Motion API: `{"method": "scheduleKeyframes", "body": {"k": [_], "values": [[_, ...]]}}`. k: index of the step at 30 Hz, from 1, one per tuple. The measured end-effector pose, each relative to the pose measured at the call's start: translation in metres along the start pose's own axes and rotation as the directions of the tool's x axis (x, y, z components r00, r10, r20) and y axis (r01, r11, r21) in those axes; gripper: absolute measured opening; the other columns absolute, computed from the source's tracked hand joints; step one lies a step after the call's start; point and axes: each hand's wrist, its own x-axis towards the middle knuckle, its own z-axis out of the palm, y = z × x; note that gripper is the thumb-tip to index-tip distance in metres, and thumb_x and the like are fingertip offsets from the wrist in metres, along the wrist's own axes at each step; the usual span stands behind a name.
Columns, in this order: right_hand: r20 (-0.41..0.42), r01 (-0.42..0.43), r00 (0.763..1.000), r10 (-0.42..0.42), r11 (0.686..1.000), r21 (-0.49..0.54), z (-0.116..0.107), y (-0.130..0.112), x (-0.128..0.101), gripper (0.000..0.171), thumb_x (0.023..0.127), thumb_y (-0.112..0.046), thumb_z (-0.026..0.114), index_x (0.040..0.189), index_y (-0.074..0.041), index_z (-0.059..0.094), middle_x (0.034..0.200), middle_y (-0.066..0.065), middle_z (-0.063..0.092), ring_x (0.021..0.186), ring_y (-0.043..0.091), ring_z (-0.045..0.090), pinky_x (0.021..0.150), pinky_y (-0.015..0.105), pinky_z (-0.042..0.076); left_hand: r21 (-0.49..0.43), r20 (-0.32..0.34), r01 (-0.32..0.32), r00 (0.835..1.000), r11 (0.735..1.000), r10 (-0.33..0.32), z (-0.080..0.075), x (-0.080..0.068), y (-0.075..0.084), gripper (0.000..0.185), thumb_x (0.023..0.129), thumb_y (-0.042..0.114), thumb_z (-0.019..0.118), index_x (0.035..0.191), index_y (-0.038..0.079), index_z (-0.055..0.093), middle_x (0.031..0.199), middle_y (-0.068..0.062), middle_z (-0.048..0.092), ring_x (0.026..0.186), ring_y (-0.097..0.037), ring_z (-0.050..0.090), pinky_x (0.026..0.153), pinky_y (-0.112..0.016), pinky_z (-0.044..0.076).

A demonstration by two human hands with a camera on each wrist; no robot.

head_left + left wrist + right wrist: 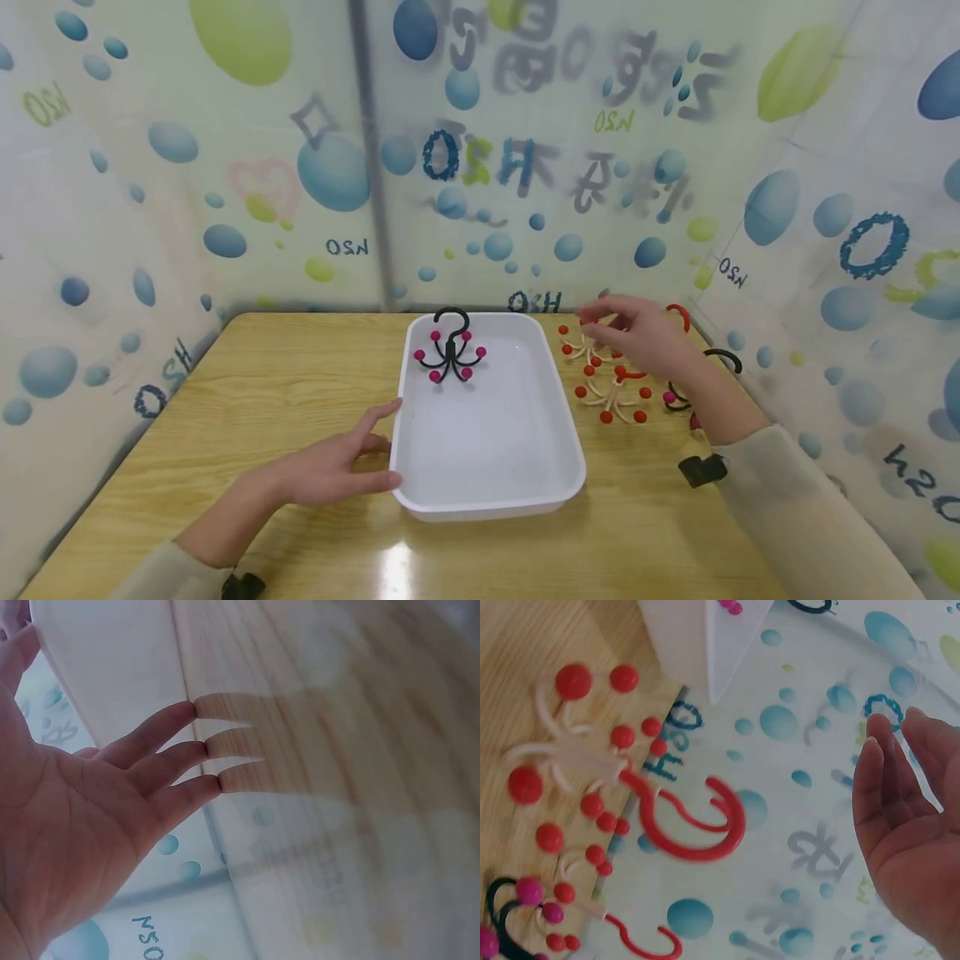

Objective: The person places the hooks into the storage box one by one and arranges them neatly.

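Note:
A white tray [491, 433] stands on the table, with a black hooked object [451, 352] in its far left part, its curved legs tipped with magenta balls. My left hand [330, 471] rests at the tray's left side, fingers spread, thumb and forefinger touching the rim. In the left wrist view, the other fingertips [207, 750] touch the tabletop. My right hand [637, 333] hovers above cream-legged objects with red hooks and red balls, one of them [613, 400] nearest the tray. Nothing shows between the right fingers [870, 787], and the right wrist view has them apart from the objects.
Another black hooked object [677, 398] with magenta balls lies at the right, partly hidden by my right forearm. The wooden table [300, 375] meets patterned pale curtains [480, 208] at the back and both sides.

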Motion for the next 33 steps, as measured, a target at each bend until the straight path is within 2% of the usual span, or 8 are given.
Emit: {"method": "scheduleKeyframes", "body": {"k": [6, 9, 16, 21, 24, 29, 33], "values": [[-0.033, -0.002, 0.999, -0.001, 0.998, -0.066, -0.014, 0.025, -0.017, 0.033, 0.109, -0.035, 0.072, 0.137, -0.017, 0.075, 0.116, 0.009, 0.079, 0.086, 0.022, 0.069, 0.063, 0.029, 0.056, -0.001, 0.001, 0.02, 1.0, 1.0, -0.02, -0.001, 0.0, 0.0, 0.101, 0.105, 0.055, 0.07, 0.175, 0.021, 0.007, 0.153, -0.015, 0.067, 0.145, -0.044, 0.06, 0.123, -0.071, 0.04], [-0.033, -0.023, 0.999, 0.02, 0.996, -0.084, -0.019, 0.039, -0.023, 0.036, 0.11, -0.036, 0.07, 0.139, -0.016, 0.073, 0.118, 0.01, 0.077, 0.085, 0.023, 0.067, 0.064, 0.029, 0.056, -0.001, -0.003, 0.019, 1.0, 1.0, -0.019, -0.001, 0.0, -0.001, 0.1, 0.105, 0.055, 0.07, 0.175, 0.022, 0.007, 0.154, -0.015, 0.067, 0.146, -0.045, 0.06, 0.123, -0.071, 0.04], [-0.028, -0.056, 0.998, 0.055, 0.998, -0.041, -0.022, 0.069, -0.033, 0.042, 0.112, -0.036, 0.067, 0.146, -0.012, 0.068, 0.132, 0.016, 0.074, 0.096, 0.022, 0.074, 0.071, 0.027, 0.06, -0.015, 0.002, 0.024, 1.0, 1.0, -0.024, -0.001, -0.001, -0.001, 0.1, 0.105, 0.054, 0.07, 0.175, 0.025, 0.006, 0.153, -0.012, 0.067, 0.148, -0.044, 0.058, 0.124, -0.071, 0.039], [-0.015, -0.091, 0.996, 0.091, 0.996, -0.019, -0.019, 0.08, -0.034, 0.046, 0.112, -0.033, 0.066, 0.149, -0.005, 0.063, 0.122, 0.019, 0.077, 0.087, 0.015, 0.073, 0.069, 0.027, 0.061, -0.027, 0.011, 0.05, 0.999, 0.998, -0.05, -0.001, -0.001, 0.0, 0.1, 0.105, 0.054, 0.071, 0.176, 0.025, 0.006, 0.155, -0.014, 0.066, 0.149, -0.044, 0.057, 0.124, -0.072, 0.038], [-0.011, -0.094, 0.996, 0.093, 0.995, -0.024, -0.017, 0.085, -0.034, 0.045, 0.112, -0.029, 0.068, 0.148, -0.003, 0.064, 0.119, 0.019, 0.078, 0.084, 0.016, 0.073, 0.069, 0.027, 0.061, -0.034, 0.015, 0.058, 0.998, 0.998, -0.057, 0.0, -0.001, 0.001, 0.1, 0.105, 0.054, 0.071, 0.176, 0.025, 0.006, 0.155, -0.014, 0.065, 0.15, -0.044, 0.055, 0.125, -0.072, 0.037], [0.004, -0.091, 0.996, 0.091, 0.996, -0.018, -0.012, 0.095, -0.033, 0.046, 0.112, -0.028, 0.067, 0.15, -0.003, 0.062, 0.121, 0.021, 0.078, 0.092, 0.024, 0.077, 0.07, 0.029, 0.063, -0.038, 0.018, 0.058, 0.998, 0.998, -0.058, 0.0, -0.001, 0.002, 0.1, 0.105, 0.053, 0.071, 0.176, 0.024, 0.006, 0.155, -0.012, 0.066, 0.15, -0.044, 0.055, 0.125, -0.072, 0.037], [0.006, -0.091, 0.996, 0.091, 0.996, -0.004, -0.008, 0.101, -0.034, 0.045, 0.112, -0.028, 0.067, 0.149, -0.002, 0.063, 0.128, 0.022, 0.076, 0.1, 0.028, 0.079, 0.074, 0.033, 0.066, -0.037, 0.017, 0.031, 0.999, 0.999, -0.03, -0.001, -0.001, 0.001, 0.1, 0.106, 0.053, 0.07, 0.176, 0.022, 0.005, 0.154, -0.011, 0.067, 0.15, -0.043, 0.056, 0.124, -0.071, 0.038]]}}
